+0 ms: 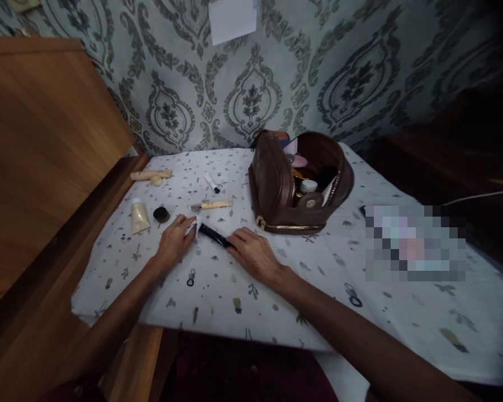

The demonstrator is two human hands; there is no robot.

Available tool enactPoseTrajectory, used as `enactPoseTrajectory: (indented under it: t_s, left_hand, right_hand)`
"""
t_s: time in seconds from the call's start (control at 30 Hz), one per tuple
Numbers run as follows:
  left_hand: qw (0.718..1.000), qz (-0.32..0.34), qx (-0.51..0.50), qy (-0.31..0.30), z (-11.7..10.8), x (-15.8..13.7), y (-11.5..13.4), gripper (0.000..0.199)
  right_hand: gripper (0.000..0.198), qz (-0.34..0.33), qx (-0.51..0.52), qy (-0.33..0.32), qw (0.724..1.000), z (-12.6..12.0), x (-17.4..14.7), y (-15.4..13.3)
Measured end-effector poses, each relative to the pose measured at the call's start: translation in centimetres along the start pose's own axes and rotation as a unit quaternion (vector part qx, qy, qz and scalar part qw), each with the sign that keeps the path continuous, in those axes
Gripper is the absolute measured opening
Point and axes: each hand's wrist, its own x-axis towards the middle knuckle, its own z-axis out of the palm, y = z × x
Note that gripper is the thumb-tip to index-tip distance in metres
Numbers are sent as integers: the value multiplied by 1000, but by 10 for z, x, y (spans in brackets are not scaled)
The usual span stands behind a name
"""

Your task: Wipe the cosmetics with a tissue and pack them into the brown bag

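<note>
Left hand (176, 241) pinches wipe (195, 225) at one end of black tube (213, 235); right hand (254, 254) closed on other end, bag (272, 187) beyond.

It looked like a room at home: ornate wallpaper (251, 100) ran behind, a plant-printed white cloth (226, 290) lay spread out, wooden furniture (46, 151) stood at the left, and a makeup bag (272, 178) sat open.

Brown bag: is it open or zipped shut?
Open. The top of the brown bag gapes between its zip edges, showing a white lid and a pink item inside.
</note>
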Motion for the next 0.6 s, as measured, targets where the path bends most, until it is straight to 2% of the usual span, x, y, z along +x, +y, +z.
enactPoseTrajectory:
  t_s: [0.17,0.3,0.37,0.43,0.6]
  left_hand:
    - [1000,9,-13,6,0,0,-1,29]
    - [999,25,-26,18,3,-2,8,29]
    - [999,39,-33,11,3,-3,18,29]
    - [997,59,-39,-12,4,-6,30,29]
    - [990,125,-24,-60,7,-15,60,35]
  right_hand:
    - [14,51,116,20,992,3,4,-3]
    - [16,126,280,34,951,4,5,-5]
    - [16,146,316,29,937,3,6,-6]
    - [14,154,305,17,939,2,6,-5]
    - [13,119,174,12,978,-1,4,0]
